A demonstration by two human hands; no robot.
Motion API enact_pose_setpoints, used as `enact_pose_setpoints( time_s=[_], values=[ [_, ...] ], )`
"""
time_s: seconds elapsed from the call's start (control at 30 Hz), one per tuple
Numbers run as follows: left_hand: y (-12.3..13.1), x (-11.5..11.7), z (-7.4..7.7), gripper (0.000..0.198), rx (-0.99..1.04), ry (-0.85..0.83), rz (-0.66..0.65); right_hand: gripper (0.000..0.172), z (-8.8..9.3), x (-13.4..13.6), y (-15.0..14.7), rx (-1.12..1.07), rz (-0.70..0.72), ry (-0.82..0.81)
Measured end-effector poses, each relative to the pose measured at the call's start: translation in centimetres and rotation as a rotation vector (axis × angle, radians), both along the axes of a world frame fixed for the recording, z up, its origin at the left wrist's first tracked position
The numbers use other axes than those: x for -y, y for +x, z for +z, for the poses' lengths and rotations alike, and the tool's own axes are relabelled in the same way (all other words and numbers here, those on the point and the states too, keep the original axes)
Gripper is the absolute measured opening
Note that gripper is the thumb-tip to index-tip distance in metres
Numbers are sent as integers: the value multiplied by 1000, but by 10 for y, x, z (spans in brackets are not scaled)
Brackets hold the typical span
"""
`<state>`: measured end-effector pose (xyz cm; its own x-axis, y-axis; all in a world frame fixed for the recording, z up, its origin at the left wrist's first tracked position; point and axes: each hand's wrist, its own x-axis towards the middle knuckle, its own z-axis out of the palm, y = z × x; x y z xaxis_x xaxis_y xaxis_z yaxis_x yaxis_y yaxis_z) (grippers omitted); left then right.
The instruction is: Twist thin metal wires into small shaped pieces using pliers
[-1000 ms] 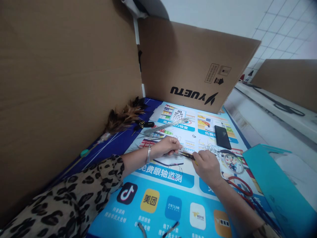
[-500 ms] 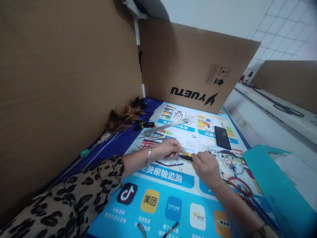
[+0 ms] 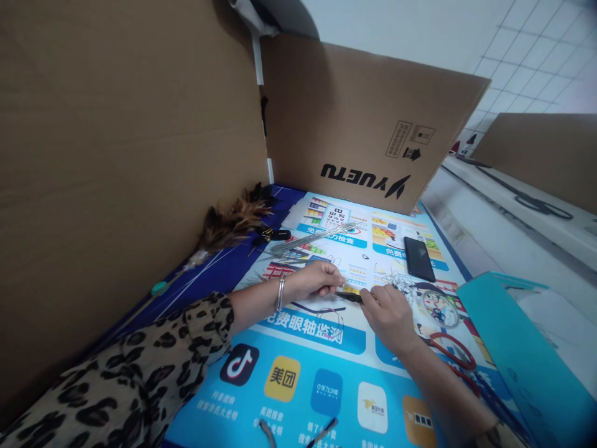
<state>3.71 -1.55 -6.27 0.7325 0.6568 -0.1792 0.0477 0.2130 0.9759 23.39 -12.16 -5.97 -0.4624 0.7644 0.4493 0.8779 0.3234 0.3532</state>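
Note:
Near the middle of the printed sheet (image 3: 298, 348), my left hand (image 3: 321, 280) is closed in a pinch. What it holds is too small to make out; thin wire may be in it. My right hand (image 3: 387, 314) is wrapped around dark, narrow-nosed pliers (image 3: 349, 297), whose tip points left and reaches my left fingertips. The handles are hidden in the palm. Behind my hands lies a bundle of straight silvery wires (image 3: 317, 239). Just beyond the right hand is a tangle of thin pale wire (image 3: 398, 283).
A black phone (image 3: 418, 259) and a round clear dish (image 3: 439, 308) lie right of my hands, with red-handled scissors (image 3: 452, 351) nearer. A teal box (image 3: 504, 336) stands at the right edge. Cardboard walls (image 3: 373, 124) rise behind and left; a feather duster (image 3: 237, 218) lies along the left.

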Motion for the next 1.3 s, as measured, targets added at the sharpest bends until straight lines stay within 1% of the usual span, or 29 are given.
enact_pose_setpoints(
  time_s=[0.3, 0.43, 0.6, 0.7, 0.8, 0.9, 1.0, 1.07, 1.17, 1.3],
  values=[
    [0, 0, 0, 28, -3, 4, -5, 19, 2, 1, -1, -10, -2, -32],
    [0, 0, 0, 26, -2, 41, 2, 18, 2, 2, -2, 17, -14, -36],
    [2, 1, 4, 28, -50, 124, 34, 17, 2, 2, -5, -1, -33, -53],
    [3, 1, 5, 28, -91, 221, 68, 16, 0, 2, -8, -41, -52, -85],
    [4, 2, 5, 27, -179, 342, 96, 16, -3, 2, -10, -104, -74, -147],
    [3, 4, 8, 23, -263, 550, 111, 16, -5, 1, -10, -160, -97, -229],
    [1, 7, 12, 20, -292, 797, 115, 17, -6, 0, -9, -201, -125, -288],
    [0, 9, 14, 19, -305, 910, 117, 18, -5, 0, -8, -218, -141, -312],
    [0, 11, 15, 19, -333, 1004, 126, 19, -4, 0, -9, -227, -167, -339],
    [-1, 12, 12, 24, -344, 1070, 106, 18, 1, 3, -13, -244, -209, -369]
  ],
)
